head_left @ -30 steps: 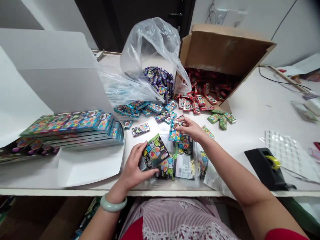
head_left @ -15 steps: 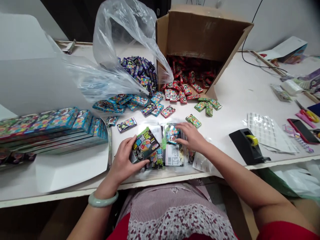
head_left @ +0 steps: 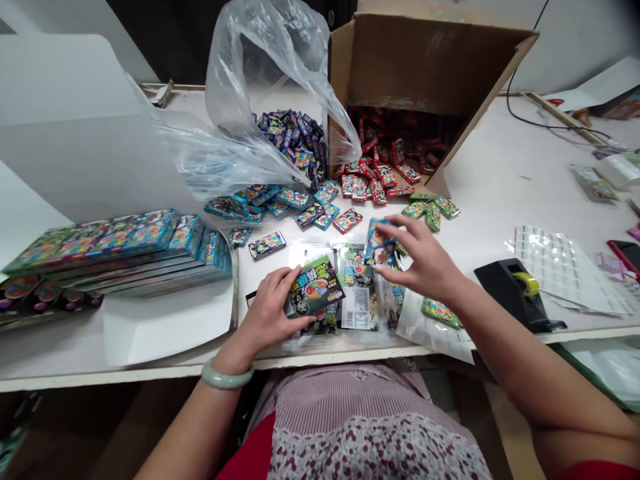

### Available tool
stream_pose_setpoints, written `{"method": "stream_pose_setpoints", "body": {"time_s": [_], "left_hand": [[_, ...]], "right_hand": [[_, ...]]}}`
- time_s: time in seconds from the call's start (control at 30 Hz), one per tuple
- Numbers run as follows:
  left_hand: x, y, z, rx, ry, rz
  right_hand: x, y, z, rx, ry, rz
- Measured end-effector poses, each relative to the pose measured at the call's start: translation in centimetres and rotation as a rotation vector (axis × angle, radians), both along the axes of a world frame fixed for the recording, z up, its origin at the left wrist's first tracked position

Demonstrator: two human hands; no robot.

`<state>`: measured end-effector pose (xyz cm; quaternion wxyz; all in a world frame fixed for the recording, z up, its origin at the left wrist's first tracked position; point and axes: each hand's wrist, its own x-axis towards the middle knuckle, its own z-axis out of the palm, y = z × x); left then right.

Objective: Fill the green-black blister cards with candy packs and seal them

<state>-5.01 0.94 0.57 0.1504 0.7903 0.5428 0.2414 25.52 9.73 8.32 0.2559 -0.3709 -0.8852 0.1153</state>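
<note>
The fingers of the left hand curl over a black and green printed packet, pressing it flat against the table, with the thumb along its lower edge. A jade bangle circles that wrist. The packet lies on a loose spread of printed pouches, one showing a white barcode label on its back. Just right of it, the right hand pinches a small blue candy pack between thumb and fingertips, just above those pouches. Far left on the white table, a low stack of flat colourful boxes rests on a white card sheet. Farther back, a clear plastic bag spills purple packs, with loose blue packs in front. Beside it, a tipped cardboard box spills red packs, and a few green packs lie just in front. Toward the right edge sit a black tape dispenser with yellow tape, a clear blister sheet and a phone
</note>
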Motion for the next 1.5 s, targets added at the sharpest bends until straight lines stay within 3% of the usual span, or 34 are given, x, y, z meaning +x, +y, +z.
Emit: {"method": "stream_pose_setpoints", "body": {"time_s": [0.1,0.3,0.5,0.57,0.73,0.87,0.93,1.03,1.17,1.33,1.5], "left_hand": [[0.4,0.1,0.4,0.016,-0.009,-0.016],[1.1,0.0,0.8,0.056,-0.009,-0.121],[1.7,-0.2,0.7,0.033,-0.062,-0.092],[1.8,-0.3,0.7,0.043,-0.065,-0.052],[1.9,-0.7,0.5,0.111,-0.036,0.054],[2.4,-1.0,1.3,0.123,-0.127,0.085],[2.9,-1.0,2.0,0.024,-0.255,0.062],[4.0,-1.1,2.7,-0.113,-0.584,0.122],[5.3,-1.8,1.8,-0.211,-0.904,0.249],[5.5,-3.2,0.2,-0.331,-1.037,0.202],[5.1,-3.0,1.4,-0.239,-0.995,0.231]], "right_hand": [[-0.3,-0.1,1.5,-0.038,-0.043,0.074],[-2.3,-0.5,1.0,-0.203,-0.237,0.367],[-2.9,0.6,0.7,-0.327,-0.191,0.394],[-3.1,0.5,0.4,-0.376,-0.146,0.368],[-4.1,-2.0,-2.0,-0.374,0.105,0.028],[-5.2,-3.8,-3.3,-0.680,0.312,0.025],[-5.7,-4.0,-3.3,-0.770,0.421,0.024],[-6.4,-4.3,-3.1,-0.730,0.653,-0.053],[-7.0,-5.4,-4.3,-0.730,0.919,-0.192],[-6.4,-7.1,-6.4,-0.686,0.795,-0.243],[-5.7,-6.7,-5.3,-0.686,0.633,-0.091]]}}
